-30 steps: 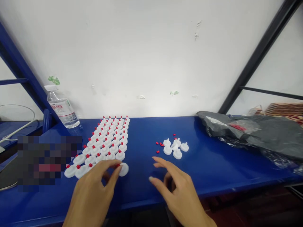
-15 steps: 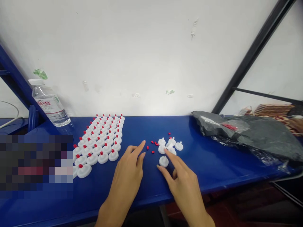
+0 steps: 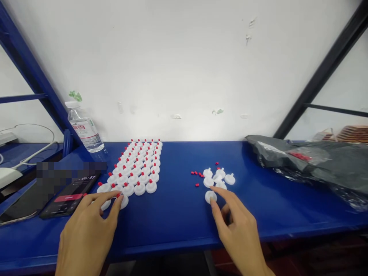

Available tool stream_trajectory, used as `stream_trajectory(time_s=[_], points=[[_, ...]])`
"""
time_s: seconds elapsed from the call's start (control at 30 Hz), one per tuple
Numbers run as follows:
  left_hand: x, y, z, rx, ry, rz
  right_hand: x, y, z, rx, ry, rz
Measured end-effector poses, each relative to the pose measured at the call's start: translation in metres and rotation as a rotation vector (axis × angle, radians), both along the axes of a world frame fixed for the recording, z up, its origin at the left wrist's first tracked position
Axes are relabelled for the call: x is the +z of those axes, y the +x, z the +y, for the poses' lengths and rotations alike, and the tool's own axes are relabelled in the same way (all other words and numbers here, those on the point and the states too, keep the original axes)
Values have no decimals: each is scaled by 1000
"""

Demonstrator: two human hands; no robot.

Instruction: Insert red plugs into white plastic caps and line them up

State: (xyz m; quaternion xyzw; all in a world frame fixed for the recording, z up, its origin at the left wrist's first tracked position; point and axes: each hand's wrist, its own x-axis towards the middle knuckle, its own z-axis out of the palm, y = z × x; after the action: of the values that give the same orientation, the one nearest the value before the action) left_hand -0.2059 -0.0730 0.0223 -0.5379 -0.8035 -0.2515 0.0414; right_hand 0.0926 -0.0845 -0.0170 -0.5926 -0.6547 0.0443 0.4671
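Note:
My left hand [image 3: 90, 226] is over the front left of the rows, thumb and forefinger pinched at the red cap [image 3: 118, 195] on a white plastic disc. That disc [image 3: 124, 202] rests on the table and is partly hidden by the fingers. On the right, my right hand [image 3: 238, 222] has its thumb and forefinger around a single white disc [image 3: 211, 197] that bears no red cap. Just behind it lies a small cluster of uncapped white discs with short stems [image 3: 220, 174]. Several loose red caps [image 3: 197, 185] are scattered left of and behind the cluster.
Rows of red-capped white discs [image 3: 138, 168] cover the left middle of the blue table [image 3: 178, 214]. A phone [image 3: 71, 191], a water bottle [image 3: 86, 132] and a white cable [image 3: 43, 147] are farther left. Dark plastic bags [image 3: 339, 163] lie at the right.
My left hand has moved left from beside the loose caps to the capped rows, its fingers now closed. My right thumb and forefinger have closed in around the front uncapped disc. The view has turned left.

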Motion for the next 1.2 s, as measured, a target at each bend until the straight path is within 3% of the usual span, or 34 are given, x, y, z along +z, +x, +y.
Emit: stream_trajectory(time_s=[0.13, 0.37, 0.47, 0.53, 0.6, 0.67, 0.8, 0.87, 1.07, 1.2], points=[[1, 23, 0, -89, 38, -130, 1, -6, -4, 71, 85, -3], [-6, 71, 5, -389, 139, -267, -2, -15, 2, 12, -14, -231], [-7, 71, 4, -384, 172, -270, -5, -14, 2, 10, 0, -205], [-7, 65, 3, -307, 191, -236, -5, -13, 1, 23, 0, -167], [-9, 61, 3, -230, 157, -209, -5, -13, 1, 34, -9, -138], [-12, 63, 6, -247, 104, -265, -5, -13, 0, 39, -16, -124], [-21, 86, 11, -554, 39, -609, -5, -13, 0, 28, 1, -114], [-24, 98, 14, -659, 44, -677, -4, -13, -1, 25, 9, -112], [-26, 114, 26, -636, 42, -397, -4, -14, 0, 7, 21, -127], [-16, 103, 16, -641, 100, -283, -5, -12, 1, 13, 32, -120]])
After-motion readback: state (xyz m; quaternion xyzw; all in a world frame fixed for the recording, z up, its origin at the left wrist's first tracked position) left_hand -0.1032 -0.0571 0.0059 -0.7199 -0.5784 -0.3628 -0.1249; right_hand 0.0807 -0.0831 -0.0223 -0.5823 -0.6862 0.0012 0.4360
